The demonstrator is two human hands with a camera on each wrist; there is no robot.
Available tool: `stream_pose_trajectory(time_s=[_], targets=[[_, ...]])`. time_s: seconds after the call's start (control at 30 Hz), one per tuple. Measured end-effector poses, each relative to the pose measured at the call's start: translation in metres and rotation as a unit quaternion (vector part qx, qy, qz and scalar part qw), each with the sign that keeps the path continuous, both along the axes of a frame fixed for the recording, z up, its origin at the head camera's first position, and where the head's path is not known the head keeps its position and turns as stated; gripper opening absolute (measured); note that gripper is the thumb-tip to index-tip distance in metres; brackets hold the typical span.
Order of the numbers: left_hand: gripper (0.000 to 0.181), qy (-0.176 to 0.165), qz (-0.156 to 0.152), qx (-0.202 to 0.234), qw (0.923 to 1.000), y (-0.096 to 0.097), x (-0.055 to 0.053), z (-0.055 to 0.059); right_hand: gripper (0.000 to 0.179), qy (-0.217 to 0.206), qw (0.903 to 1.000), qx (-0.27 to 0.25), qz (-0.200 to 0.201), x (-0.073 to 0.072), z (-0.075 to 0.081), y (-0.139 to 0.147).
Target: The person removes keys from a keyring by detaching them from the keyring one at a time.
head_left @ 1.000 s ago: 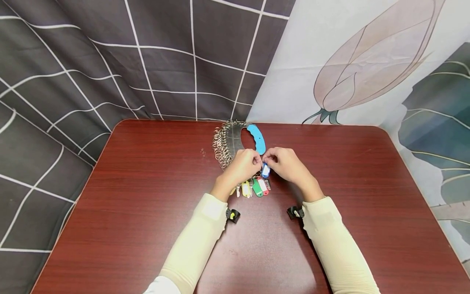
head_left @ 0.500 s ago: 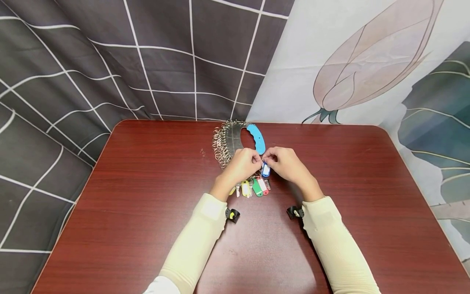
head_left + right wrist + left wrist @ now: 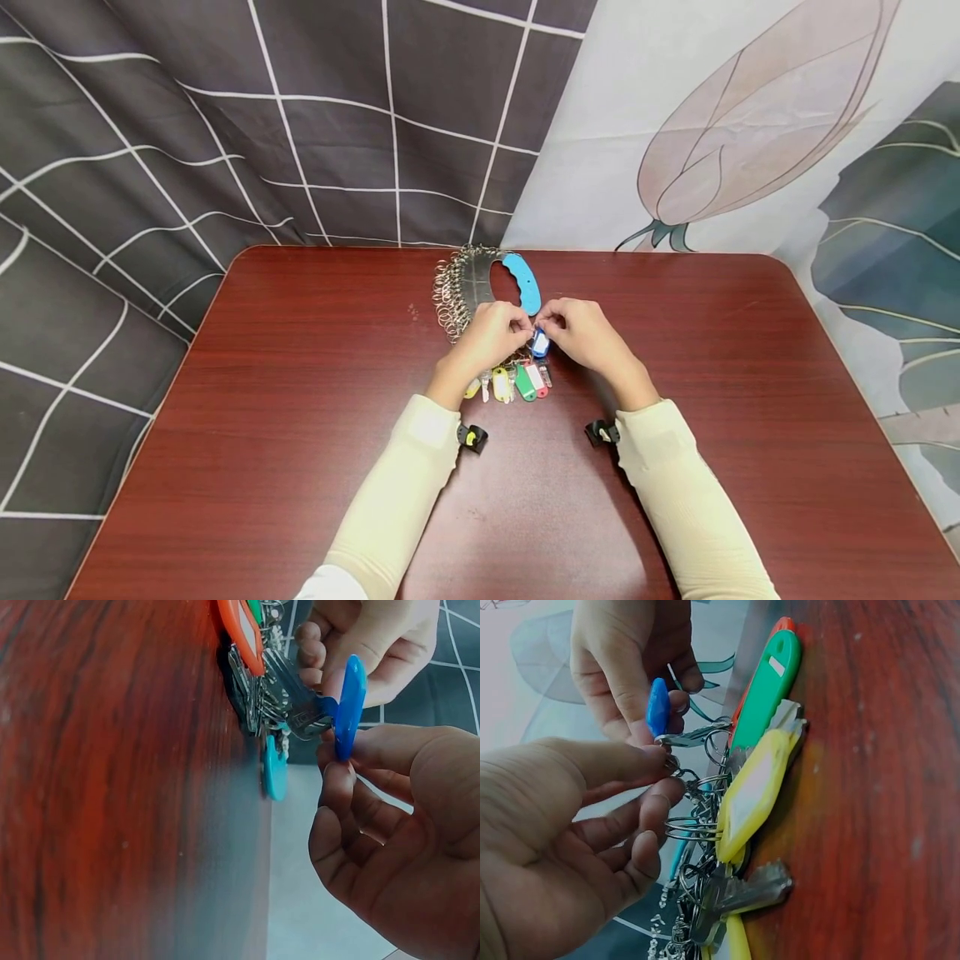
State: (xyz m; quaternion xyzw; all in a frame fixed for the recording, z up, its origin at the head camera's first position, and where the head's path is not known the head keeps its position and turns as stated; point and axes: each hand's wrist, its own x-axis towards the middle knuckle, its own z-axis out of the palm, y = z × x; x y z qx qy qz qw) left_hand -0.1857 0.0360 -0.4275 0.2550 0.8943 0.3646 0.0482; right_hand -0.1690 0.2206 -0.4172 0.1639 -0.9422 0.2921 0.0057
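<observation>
Blue tag (image 3: 541, 343), head-view long axis roughly 12-to-6 o'clock, pointing 6, is pinched by near-closed right grip (image 3: 585, 333); metal ring (image 3: 673, 762) by near-closed left grip (image 3: 492, 332).

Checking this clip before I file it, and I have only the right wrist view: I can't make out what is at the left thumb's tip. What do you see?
Observer: In the left wrist view, a small metal ring shows at the thumb tip of the left hand.
Operator: I have a blue tag, a red tag and a green tag. Any other colour?
Observer: Yes, yellow: the left wrist view shows a yellow tag in the bunch.
Operator: And the turquoise piece low in the bunch, what is it part of?
Observer: In the head view it is the handle joined to a grey metal plate.
</observation>
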Motion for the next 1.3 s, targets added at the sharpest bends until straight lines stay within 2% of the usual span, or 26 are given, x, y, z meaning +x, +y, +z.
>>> stream_pose_trajectory(time_s=[0.27, 0.6, 0.93, 1.3], targets=[[0.016, -0.010, 0.020, 0.012, 0.9997, 0.0016, 0.0019, 0.0023, 0.008, -0.002, 1.0000, -0.003, 0.009, 0.0013, 0.0006, -0.0011], [0.016, 0.003, -0.001, 0.013, 0.9999, -0.0001, 0.0002, 0.0001, 0.008, 0.004, 1.0000, -0.004, -0.004, 0.0005, 0.0007, 0.0001], [0.015, -0.010, 0.025, 0.015, 0.9995, 0.0025, 0.0020, 0.0012, 0.008, 0.008, 0.9999, 0.000, 0.010, 0.0006, 0.0018, -0.0003], [0.016, -0.011, 0.015, 0.015, 0.9997, 0.0003, 0.0002, -0.0014, 0.008, 0.010, 0.9999, -0.001, 0.004, 0.0009, 0.0005, -0.0007]])
